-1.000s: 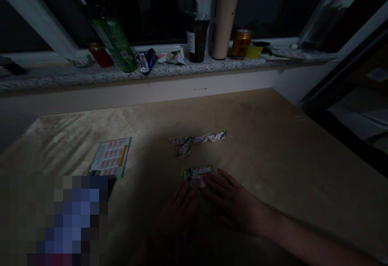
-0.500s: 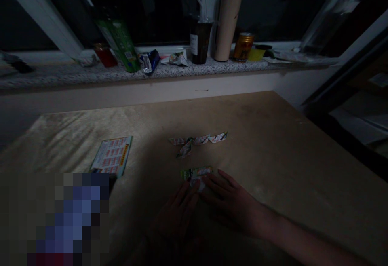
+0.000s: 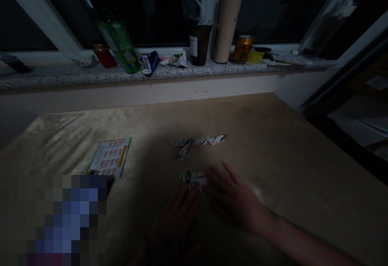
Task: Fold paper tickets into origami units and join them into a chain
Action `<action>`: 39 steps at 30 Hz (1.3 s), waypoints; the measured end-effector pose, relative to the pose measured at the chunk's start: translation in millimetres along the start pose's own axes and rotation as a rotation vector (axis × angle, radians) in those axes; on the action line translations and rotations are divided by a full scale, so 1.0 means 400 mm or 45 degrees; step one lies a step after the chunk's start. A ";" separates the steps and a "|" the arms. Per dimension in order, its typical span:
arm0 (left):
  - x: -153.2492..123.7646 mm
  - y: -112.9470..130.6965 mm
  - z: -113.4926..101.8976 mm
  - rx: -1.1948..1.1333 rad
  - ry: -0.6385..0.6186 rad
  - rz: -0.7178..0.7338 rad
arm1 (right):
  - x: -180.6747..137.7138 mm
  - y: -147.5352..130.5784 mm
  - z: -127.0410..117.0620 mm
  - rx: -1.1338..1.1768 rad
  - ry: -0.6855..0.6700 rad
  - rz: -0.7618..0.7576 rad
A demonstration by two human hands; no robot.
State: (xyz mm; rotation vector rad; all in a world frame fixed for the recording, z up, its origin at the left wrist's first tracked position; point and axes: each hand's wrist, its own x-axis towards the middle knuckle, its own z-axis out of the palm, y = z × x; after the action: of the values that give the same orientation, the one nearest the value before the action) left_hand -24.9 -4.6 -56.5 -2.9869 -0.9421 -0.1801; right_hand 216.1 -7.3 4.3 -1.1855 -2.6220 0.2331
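Note:
In the dim middle of the table lies a small strip of printed green-and-white paper (image 3: 194, 177), partly folded with a pale side showing. My left hand (image 3: 178, 209) rests flat at its near edge, fingertips touching it. Stretched over the strip's right end, my right hand (image 3: 235, 199) has its fingers extended and slightly blurred; whether they press on the paper I cannot tell. Just beyond are several folded paper pieces (image 3: 200, 141) in a broken row, one angled toward me.
A printed sheet or booklet (image 3: 109, 158) lies on the left of the table (image 3: 273, 136). Along the granite sill (image 3: 169, 72) stand a green bottle (image 3: 119, 47), a dark cup with a straw (image 3: 199, 45), a tall tube (image 3: 228, 23) and an orange can (image 3: 243, 49). A blurred-out patch hides the lower left.
My right hand has shifted slightly up and right, now covering the strip's right end. My left hand stays in nearly the same place. The folded pieces have not moved on the table.

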 end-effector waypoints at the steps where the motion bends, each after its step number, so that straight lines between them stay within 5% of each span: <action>1: 0.000 0.001 0.004 0.014 0.018 0.007 | 0.000 0.001 -0.001 -0.019 0.013 0.023; 7: 0.006 0.008 -0.042 0.005 0.050 0.009 | 0.003 0.000 -0.012 -0.033 0.036 0.101; 12: 0.011 0.011 -0.098 -0.134 -0.114 -0.017 | 0.002 0.003 -0.011 -0.014 0.076 0.115; 26: 0.010 0.013 -0.041 -0.030 -0.026 -0.041 | -0.004 0.003 -0.005 -0.115 0.090 0.216; 39: 0.015 0.015 -0.056 -0.157 -0.187 -0.064 | -0.006 0.009 0.012 -0.197 0.141 0.242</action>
State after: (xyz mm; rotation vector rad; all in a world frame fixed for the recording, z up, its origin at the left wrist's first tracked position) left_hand -19.0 -6.8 -33.6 -3.1273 -1.0574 -0.0190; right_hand 219.0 -7.0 -1.8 -1.4565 -2.4702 -0.0011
